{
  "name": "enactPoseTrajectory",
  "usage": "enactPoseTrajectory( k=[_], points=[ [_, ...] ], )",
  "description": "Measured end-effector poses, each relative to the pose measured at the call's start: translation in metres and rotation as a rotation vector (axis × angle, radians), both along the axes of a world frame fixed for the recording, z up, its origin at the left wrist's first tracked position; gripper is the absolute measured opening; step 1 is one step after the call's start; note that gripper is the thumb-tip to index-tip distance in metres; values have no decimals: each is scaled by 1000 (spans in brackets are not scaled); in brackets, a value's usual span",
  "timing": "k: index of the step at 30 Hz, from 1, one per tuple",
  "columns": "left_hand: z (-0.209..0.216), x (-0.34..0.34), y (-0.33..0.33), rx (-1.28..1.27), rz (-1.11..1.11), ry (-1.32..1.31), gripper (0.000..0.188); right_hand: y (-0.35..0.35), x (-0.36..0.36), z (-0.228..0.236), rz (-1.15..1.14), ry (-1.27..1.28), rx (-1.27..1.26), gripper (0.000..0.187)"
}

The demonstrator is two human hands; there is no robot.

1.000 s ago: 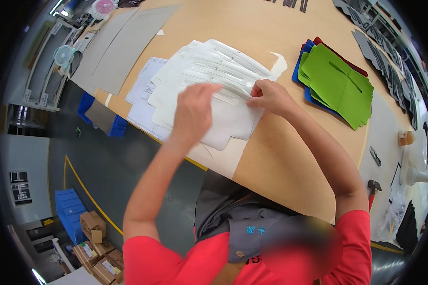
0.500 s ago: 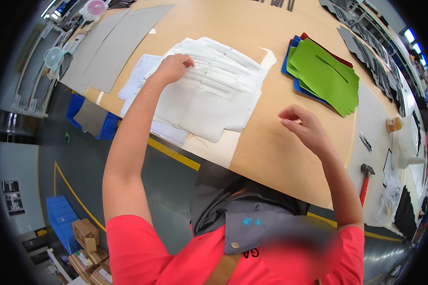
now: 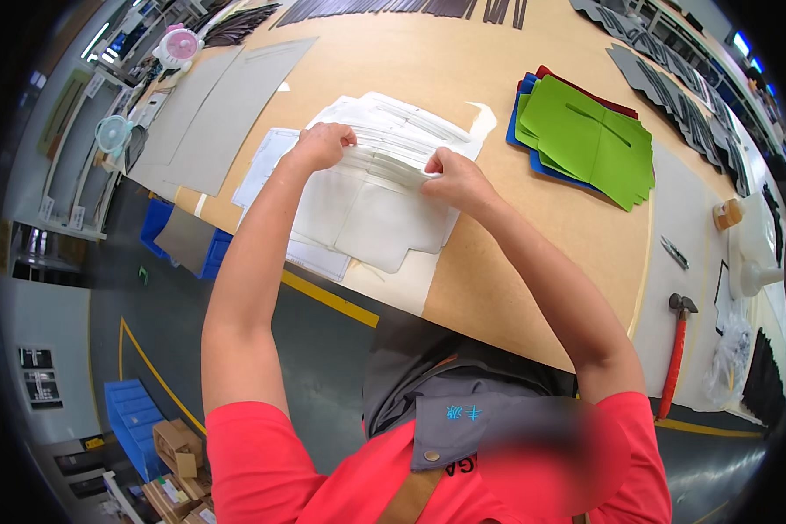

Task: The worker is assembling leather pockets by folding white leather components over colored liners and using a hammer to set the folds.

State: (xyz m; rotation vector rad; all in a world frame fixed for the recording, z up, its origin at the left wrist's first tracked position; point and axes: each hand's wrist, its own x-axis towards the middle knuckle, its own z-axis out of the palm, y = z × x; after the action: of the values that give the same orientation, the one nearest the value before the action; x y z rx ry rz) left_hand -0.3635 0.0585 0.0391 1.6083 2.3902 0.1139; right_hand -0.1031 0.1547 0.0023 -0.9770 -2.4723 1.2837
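A stack of white cut panels [image 3: 384,229] with long slots lies on the table in front of me. My left hand [image 3: 325,146] is closed in a pinch on the top white panel, near the left end of its slotted part. At the right end of the same strip, my right hand [image 3: 461,181] pinches it between thumb and fingers. Between both hands the strip is slightly lifted and bowed, with a shadow beneath. The fingertips partly hide the gripped edges. Under the stack, printed paper sheets [image 3: 265,168] stick out to the left.
Green panels [image 3: 589,144] lie over blue and red ones on the right. Farther right are a red-handled hammer [image 3: 674,358], a small cutter [image 3: 674,253] and a white bottle [image 3: 753,262]. Grey sheets [image 3: 223,122] lie at the left; dark strips [image 3: 393,9] line the far edge.
My right hand has moved left from above the bare table and taken hold of the white panel. My left hand stays at the panel's left side. The whole view has shifted slightly.
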Motion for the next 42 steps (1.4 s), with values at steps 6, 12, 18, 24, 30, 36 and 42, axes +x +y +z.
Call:
enactPoseTrajectory(
  k=[6, 12, 18, 24, 30, 36, 42],
  points=[
    [4, -8, 2, -81, 40, -60, 43, -26, 30, 20, -55, 224, -587, 33],
    [4, 20, 20, -130, -26, 41, 37, -16, 120, 1, -141, 182, -611, 33],
    [3, 11, -4, -12, 37, -206, 35, -6, 247, 24, -150, 71, -504, 30],
    [-5, 130, -15, 500, -218, -298, 35, 17, 346, 32, -253, -34, -588, 24],
    [-47, 265, -45, 543, -540, -262, 33, 32, 268, 24, -185, -129, -183, 31],
    [-46, 302, -51, 486, -524, -215, 39, 19, 233, 13, -190, -54, -88, 24],
    [-55, 306, -24, 521, -530, -68, 48, 2, 231, 9, -160, 24, 90, 18]
  ],
)
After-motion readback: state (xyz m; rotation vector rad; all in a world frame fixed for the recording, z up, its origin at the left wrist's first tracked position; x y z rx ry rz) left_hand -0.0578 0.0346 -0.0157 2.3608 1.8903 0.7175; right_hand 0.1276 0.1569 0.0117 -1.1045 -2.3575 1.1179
